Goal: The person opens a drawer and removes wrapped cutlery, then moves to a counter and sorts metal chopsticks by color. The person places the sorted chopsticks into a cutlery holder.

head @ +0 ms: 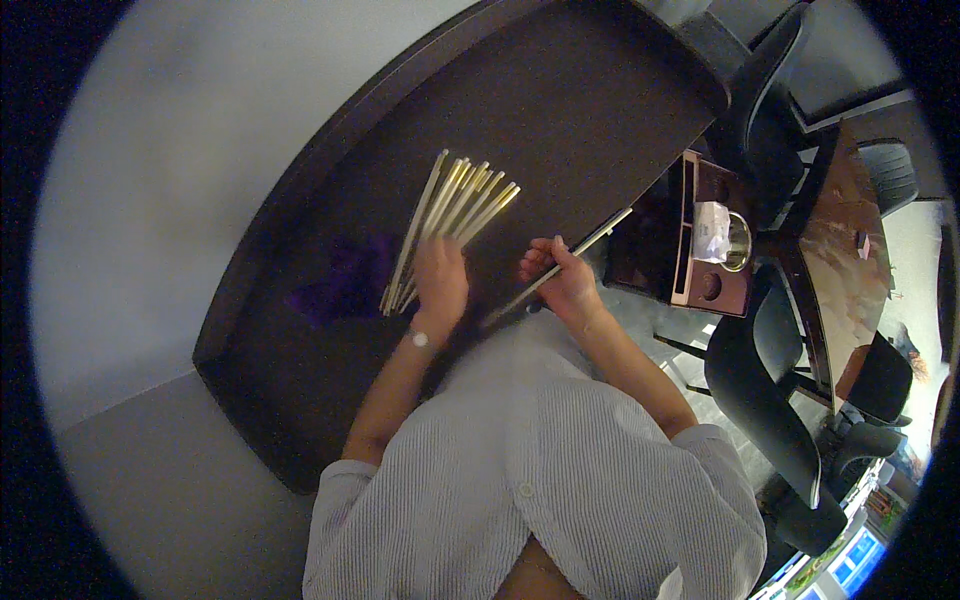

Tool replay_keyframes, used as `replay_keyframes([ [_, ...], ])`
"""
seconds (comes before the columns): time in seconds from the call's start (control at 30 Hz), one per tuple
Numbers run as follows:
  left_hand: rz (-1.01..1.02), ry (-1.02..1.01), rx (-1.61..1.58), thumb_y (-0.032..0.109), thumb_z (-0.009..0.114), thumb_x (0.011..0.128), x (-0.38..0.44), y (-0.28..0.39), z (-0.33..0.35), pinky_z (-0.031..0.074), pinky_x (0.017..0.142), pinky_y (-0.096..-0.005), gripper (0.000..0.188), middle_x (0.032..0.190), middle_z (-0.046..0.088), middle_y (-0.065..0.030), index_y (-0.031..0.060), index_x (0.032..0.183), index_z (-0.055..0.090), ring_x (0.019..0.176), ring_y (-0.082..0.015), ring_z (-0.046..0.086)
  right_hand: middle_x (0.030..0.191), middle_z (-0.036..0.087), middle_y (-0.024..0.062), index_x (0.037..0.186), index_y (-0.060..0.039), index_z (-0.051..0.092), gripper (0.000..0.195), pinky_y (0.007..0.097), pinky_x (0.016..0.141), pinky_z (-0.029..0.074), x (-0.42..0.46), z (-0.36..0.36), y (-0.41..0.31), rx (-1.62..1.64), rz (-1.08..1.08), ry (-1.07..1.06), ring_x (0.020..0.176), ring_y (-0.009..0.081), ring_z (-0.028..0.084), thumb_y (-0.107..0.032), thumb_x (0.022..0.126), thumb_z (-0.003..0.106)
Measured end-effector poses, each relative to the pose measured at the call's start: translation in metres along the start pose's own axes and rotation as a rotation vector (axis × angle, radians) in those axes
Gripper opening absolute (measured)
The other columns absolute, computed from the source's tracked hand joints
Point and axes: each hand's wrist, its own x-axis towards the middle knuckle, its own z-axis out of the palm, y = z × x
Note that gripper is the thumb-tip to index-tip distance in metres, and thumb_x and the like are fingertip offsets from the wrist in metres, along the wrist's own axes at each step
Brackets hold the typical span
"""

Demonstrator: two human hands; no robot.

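Note:
A fan of several light chopsticks (465,196) with gold-coloured ends lies on a dark brown tabletop (570,97). My left hand (441,274), slightly blurred, is over their lower middle with its fingers pointing away from me. Whether it grips them or only rests on them is hidden. Near the table's front edge, my right hand (566,279) is closed around one or two more chopsticks (606,229), held at a slant; their lower end blurs towards my shirt. A dark purple cloth-like thing (337,281) lies left of the fan.
A raised rim (300,180) runs along the table's wall side. On the right stands a brown-pink unit (720,289) holding a white packet (710,231) and a shiny metal bowl (740,241). Beyond are dark chairs (765,405) and a marble-patterned table (844,247).

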Motion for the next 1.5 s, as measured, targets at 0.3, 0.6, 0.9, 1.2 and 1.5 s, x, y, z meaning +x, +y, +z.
replay_keyframes([
  [0.3,-0.004,0.108,0.166,0.009,0.049,0.073,0.007,0.001,0.008,0.041,0.065,-0.039,0.01,0.077,0.051,-0.0117,0.0036,0.075,0.056,0.076,-0.0278,0.05,0.072,0.053,0.0096,0.09,0.0018,0.051,0.029,0.035,0.065,0.045,-0.012,0.014,-0.017,-0.172,-0.224,-0.037,0.066,0.0207,0.051,-0.024,0.09,0.038],
  [0.6,0.167,-0.026,0.009,0.012,0.051,0.076,0.006,-0.011,0.0,0.044,0.064,-0.0379,0.009,0.073,0.054,-0.0131,0.0036,0.076,0.05,0.07,-0.0276,0.054,0.082,0.057,0.0128,0.096,0.0026,0.051,0.017,0.0294,0.062,0.049,-0.047,0.029,-0.027,-1.041,-0.719,-0.265,0.075,0.0199,0.057,-0.009,0.085,0.048],
  [0.9,-0.396,-1.094,-1.464,0.02,0.044,0.087,0.006,0.009,-0.112,0.038,0.036,-0.0229,0.018,0.058,0.053,-0.0069,0.003,0.082,0.048,0.044,-0.0128,0.05,0.101,0.054,0.0118,0.109,-0.0029,0.05,0.038,0.0378,0.085,0.04,-0.041,0.048,-0.013,-2.066,-1.307,-0.707,0.101,0.026,0.05,-0.014,0.073,0.048],
  [1.2,0.055,-0.116,-0.065,0.02,0.049,0.081,-0.002,-0.008,-0.004,0.015,0.101,-0.0493,0.049,0.134,0.026,-0.0187,-0.0048,0.121,0.037,0.125,-0.0325,0.022,0.071,0.054,0.0131,0.087,-0.0024,0.051,0.016,0.0302,0.057,0.043,-0.041,0.019,-0.019,-1.525,-1.004,-0.191,0.063,0.0224,0.054,0.002,0.072,0.054],
  [1.5,0.128,0.084,-0.147,0.01,0.049,0.077,-0.02,-0.001,-0.002,0.031,0.091,-0.0439,0.034,0.117,0.042,-0.0177,-0.0047,0.108,0.048,0.108,-0.0345,0.039,0.061,0.037,-0.0035,0.089,-0.0037,0.049,0.02,0.0211,0.047,0.031,-0.051,0.005,-0.059,-0.751,-0.682,0.067,0.053,0.006,0.035,-0.024,0.089,0.045],
])
